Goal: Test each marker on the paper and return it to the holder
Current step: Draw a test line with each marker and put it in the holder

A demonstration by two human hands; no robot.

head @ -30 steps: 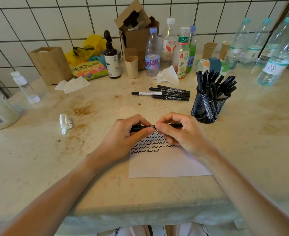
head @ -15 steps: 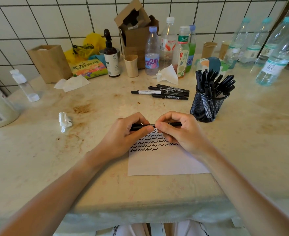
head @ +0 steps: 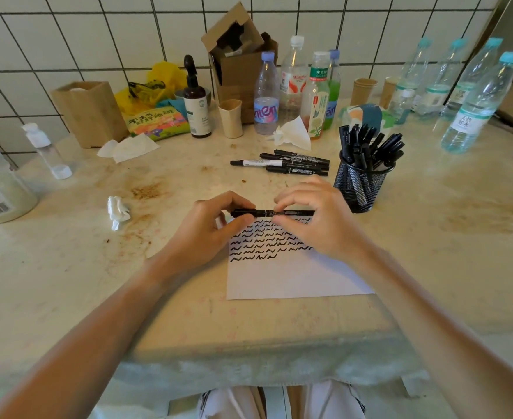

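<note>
Markers came in three lots: one black marker (head: 272,212) in my grasp, four loose markers (head: 288,164) lying side by side toward the far edge of the worktop (head: 67,282), and a bundle in the holder (head: 361,184) too crowded for me to count. I held the single marker level above the far end of the paper (head: 294,276), its long axis running left to right, parallel to the worktop's near edge. My left hand (head: 207,234) gripped its left end with thumb and curled fingers, and my right hand (head: 318,219) pinched the barrel toward its right end between thumb and fingertips, the other fingers arched above. It was a slim black pen with pale print along the middle of the barrel; I could not tell whether either end was capped. One sheet of paper lay near the middle of the worktop, its far half filled with rows of black squiggles, its near half blank. The black mesh holder stood just beyond my right hand, its markers leaning outward. One crumpled tissue (head: 117,211) lay to the left of my left hand. Bottles (head: 266,95) stood along the far edge against the tiled wall, with more clear ones (head: 476,104) at the far right corner.
</note>
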